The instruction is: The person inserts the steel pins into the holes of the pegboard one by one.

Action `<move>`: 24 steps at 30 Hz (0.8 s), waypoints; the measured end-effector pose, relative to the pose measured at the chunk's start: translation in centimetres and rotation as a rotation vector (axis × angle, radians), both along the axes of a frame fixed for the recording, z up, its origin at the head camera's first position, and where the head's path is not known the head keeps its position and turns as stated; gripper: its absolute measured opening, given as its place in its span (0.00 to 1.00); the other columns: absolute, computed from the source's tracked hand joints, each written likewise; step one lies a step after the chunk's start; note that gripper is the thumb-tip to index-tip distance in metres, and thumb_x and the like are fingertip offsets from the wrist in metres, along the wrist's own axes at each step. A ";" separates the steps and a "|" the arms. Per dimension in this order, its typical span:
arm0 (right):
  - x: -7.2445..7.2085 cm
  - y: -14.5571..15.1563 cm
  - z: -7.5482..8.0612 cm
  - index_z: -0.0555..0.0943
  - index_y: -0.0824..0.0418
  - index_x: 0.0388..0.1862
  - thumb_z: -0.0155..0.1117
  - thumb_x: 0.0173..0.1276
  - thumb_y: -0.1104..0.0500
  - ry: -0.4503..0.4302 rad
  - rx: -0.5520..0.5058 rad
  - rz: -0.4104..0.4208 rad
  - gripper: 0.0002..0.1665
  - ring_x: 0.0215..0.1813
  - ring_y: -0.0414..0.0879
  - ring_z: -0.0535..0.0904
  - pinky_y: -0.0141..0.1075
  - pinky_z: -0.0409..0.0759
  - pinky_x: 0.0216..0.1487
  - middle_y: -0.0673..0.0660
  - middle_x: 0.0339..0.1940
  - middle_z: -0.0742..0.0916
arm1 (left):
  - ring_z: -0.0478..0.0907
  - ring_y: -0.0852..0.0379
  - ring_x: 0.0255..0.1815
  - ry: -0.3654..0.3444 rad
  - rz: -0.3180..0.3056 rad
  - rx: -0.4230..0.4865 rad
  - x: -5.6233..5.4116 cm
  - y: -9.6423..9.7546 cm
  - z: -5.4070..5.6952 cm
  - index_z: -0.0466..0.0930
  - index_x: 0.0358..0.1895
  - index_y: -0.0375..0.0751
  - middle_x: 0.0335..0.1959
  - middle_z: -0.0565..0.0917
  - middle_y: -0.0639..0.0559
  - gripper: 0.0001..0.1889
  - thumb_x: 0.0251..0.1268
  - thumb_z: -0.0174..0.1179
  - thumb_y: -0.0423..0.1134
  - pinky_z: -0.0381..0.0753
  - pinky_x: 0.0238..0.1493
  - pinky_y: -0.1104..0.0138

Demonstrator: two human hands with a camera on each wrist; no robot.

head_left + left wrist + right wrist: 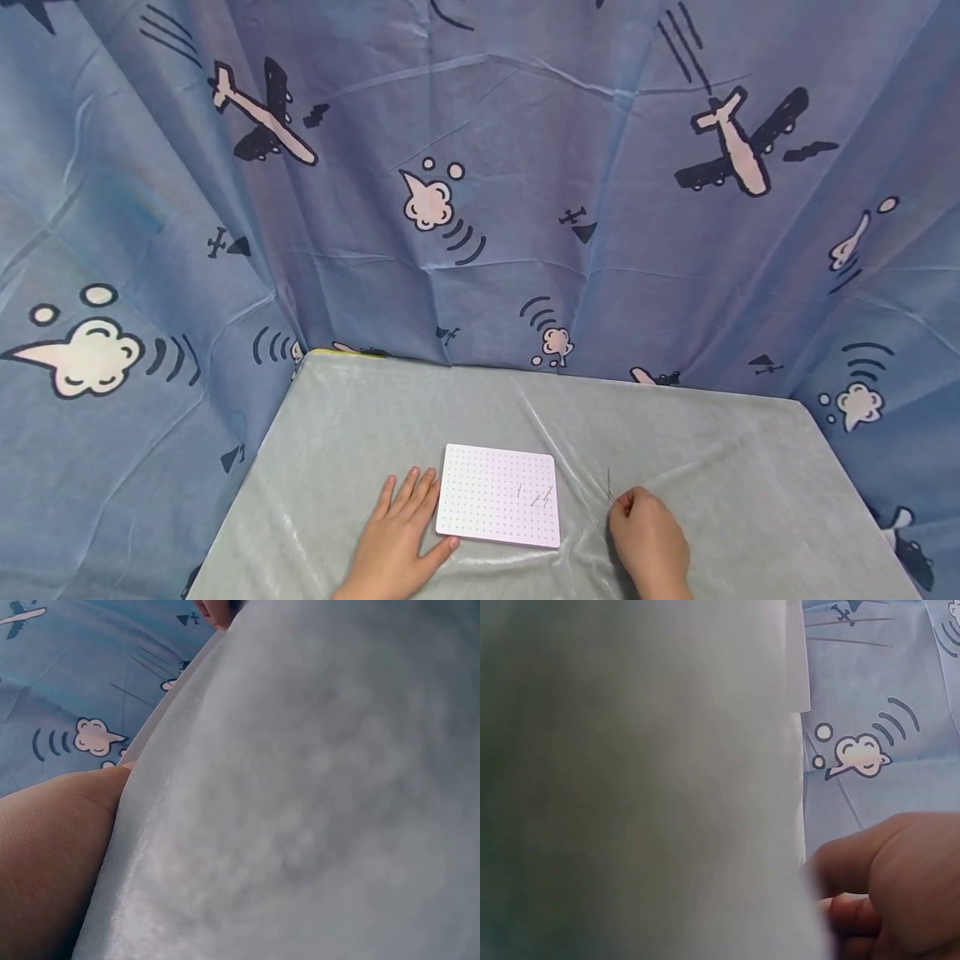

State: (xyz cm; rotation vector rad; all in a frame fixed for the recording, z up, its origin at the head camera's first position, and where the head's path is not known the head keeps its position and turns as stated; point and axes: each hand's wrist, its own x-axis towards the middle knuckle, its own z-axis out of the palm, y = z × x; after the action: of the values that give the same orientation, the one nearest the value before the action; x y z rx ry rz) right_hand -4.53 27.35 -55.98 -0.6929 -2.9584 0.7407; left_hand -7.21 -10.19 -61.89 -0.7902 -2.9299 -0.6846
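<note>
A white pegboard (480, 492) with rows of small holes lies flat on the table. Several thin grey pins (536, 501) show on its right part; whether they stand in the holes or lie on top I cannot tell. My left hand (401, 533) rests at the board's left edge, fingers straight, thumb against the front edge. To the right of the board, my right hand (651, 537) pinches a thin, dark needle-like pin (609, 483) between thumb and forefinger. Curled fingers (855, 862) of that hand show in the right wrist view, where the pin cannot be made out.
Pale grey plush cloth (360, 417) covers the table, with creases around the board. A blue curtain (495, 208) printed with planes and clouds hangs behind the table and along both sides.
</note>
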 end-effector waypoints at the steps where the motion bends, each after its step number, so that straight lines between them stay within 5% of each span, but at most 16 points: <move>1: 0.0 0.0 -0.1 0.81 0.58 0.29 0.61 0.73 0.59 0.005 0.001 -0.002 0.10 0.27 0.51 0.79 0.47 0.74 0.24 0.54 0.26 0.84 | 0.53 0.46 0.90 0.001 0.000 -0.001 0.0 0.0 0.0 0.69 0.83 0.38 0.87 0.64 0.46 0.48 0.77 0.54 0.74 0.39 0.88 0.45; 16: 0.0 -0.2 0.5 0.83 0.64 0.41 0.61 0.79 0.59 0.099 -0.004 -0.018 0.09 0.32 0.54 0.85 0.56 0.81 0.33 0.57 0.33 0.88 | 0.52 0.46 0.90 0.010 -0.001 -0.003 -0.1 0.0 0.0 0.69 0.83 0.38 0.87 0.63 0.46 0.49 0.77 0.52 0.75 0.38 0.88 0.45; 24: -0.3 -1.4 0.9 0.85 0.63 0.41 0.65 0.73 0.60 0.240 -0.077 -0.017 0.06 0.30 0.46 0.79 0.40 0.78 0.33 0.52 0.28 0.85 | 0.53 0.46 0.90 0.000 -0.002 -0.006 0.0 0.0 0.0 0.69 0.83 0.37 0.87 0.63 0.46 0.49 0.77 0.53 0.75 0.38 0.88 0.45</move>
State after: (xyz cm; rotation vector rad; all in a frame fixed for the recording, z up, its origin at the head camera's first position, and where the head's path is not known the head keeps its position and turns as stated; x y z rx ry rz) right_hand -4.79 25.96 -55.12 -0.5853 -2.7179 0.8737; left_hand -7.22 -10.19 -61.85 -0.7941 -2.9330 -0.6756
